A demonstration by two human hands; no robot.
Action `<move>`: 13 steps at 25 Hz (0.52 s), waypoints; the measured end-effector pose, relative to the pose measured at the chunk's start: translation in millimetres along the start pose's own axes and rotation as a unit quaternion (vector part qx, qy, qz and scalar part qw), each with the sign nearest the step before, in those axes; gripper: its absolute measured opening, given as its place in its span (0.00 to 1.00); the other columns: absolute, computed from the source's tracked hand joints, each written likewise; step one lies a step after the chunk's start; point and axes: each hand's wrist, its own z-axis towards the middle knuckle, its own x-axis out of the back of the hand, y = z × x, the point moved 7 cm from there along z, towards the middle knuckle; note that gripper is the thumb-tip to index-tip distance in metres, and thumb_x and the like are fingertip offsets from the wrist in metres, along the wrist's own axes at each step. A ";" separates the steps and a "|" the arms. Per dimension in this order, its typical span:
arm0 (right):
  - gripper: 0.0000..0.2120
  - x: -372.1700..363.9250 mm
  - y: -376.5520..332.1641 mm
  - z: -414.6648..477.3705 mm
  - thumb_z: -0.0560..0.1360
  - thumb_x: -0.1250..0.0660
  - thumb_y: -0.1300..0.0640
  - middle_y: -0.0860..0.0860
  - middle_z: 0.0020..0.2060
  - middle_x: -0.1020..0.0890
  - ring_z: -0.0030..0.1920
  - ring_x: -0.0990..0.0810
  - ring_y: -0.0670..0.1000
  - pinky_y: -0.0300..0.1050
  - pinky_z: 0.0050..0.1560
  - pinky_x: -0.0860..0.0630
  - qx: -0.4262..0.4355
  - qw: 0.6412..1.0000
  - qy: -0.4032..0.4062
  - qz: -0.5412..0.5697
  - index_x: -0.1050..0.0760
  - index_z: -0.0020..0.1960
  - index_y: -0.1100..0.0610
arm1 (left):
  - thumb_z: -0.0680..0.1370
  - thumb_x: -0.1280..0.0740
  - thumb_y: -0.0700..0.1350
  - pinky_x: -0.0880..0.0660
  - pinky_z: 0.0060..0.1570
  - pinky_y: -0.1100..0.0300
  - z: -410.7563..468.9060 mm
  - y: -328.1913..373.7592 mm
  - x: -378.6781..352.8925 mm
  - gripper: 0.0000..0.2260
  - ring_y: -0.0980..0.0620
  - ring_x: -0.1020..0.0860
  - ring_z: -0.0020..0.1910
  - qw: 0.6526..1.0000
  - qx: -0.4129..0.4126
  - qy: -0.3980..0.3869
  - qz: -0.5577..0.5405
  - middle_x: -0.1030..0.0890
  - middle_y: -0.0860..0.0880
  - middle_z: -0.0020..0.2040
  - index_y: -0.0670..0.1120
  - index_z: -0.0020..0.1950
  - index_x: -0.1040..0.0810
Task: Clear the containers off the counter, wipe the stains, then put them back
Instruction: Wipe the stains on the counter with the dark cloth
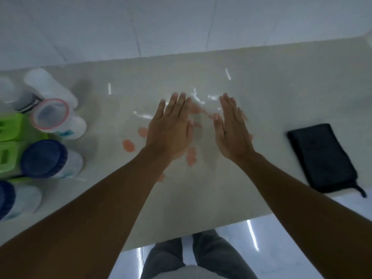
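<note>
Containers (50, 125) stand bunched at the tabletop's (271, 93) left end, beside a green rack (10, 146), so we judge the clearing done and wiping due. Our left hand (169, 129) and right hand (231, 131) hover flat over the orange stains (128, 145), each grip spread wide and holding nothing. Next we need the dark cloth (322, 158), lying well right near the front edge. The middle offers free room for sweeping.
</note>
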 end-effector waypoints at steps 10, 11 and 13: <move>0.34 96.6 221.2 -132.6 0.82 0.36 0.50 0.53 0.83 0.49 0.83 0.53 0.53 0.50 0.81 0.58 -0.244 0.960 0.055 -0.124 0.48 0.82 0.57 | 0.84 0.47 0.48 0.53 0.81 0.51 49.2 242.8 -98.7 0.28 0.48 0.52 0.82 0.959 -0.258 -0.114 -0.019 0.50 0.46 0.83 0.43 0.82 0.52; 0.34 101.2 234.8 -143.5 0.82 0.37 0.46 0.52 0.82 0.48 0.83 0.52 0.53 0.49 0.81 0.57 -0.254 0.958 0.055 -0.125 0.46 0.82 0.57 | 0.85 0.46 0.48 0.53 0.81 0.52 52.8 259.8 -106.9 0.28 0.48 0.52 0.82 0.955 -0.270 -0.119 -0.015 0.51 0.46 0.83 0.44 0.82 0.54; 0.30 105.6 250.5 -154.9 0.84 0.41 0.44 0.53 0.81 0.43 0.82 0.47 0.53 0.49 0.81 0.53 -0.237 0.958 0.049 -0.155 0.41 0.80 0.57 | 0.85 0.46 0.48 0.53 0.81 0.52 60.0 284.9 -122.5 0.29 0.49 0.53 0.82 0.950 -0.284 -0.125 -0.009 0.52 0.47 0.83 0.44 0.82 0.54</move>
